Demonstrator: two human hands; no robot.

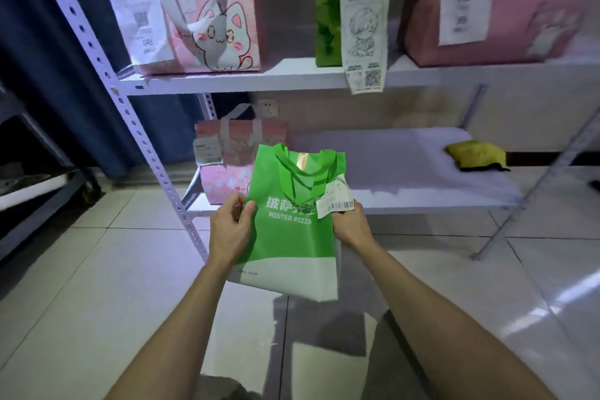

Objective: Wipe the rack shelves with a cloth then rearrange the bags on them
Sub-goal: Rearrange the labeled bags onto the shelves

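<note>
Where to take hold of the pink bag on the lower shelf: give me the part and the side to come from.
Put the grip on its grey handles, which stand upright above the pink bag. Come from the front, below the upper shelf: the rack post stands close at its left and the wall is behind.

From here, the green and white non-woven tote bag (289, 247) reads "MISTER PIZZA" in white, under Chinese characters beginning 披萨; its green handle (308, 187) covers the rest. A white paper slip (334, 203) at the bag's edge carries a barcode, but its print is too fine to read. On the white upper shelf (292, 79), the white receipt (143, 23) on the pink cat-print bag (224, 10) shows a QR code and what looks like 048 upside down. The long white hanging receipt (363, 19) bears a QR code at its foot.
</note>
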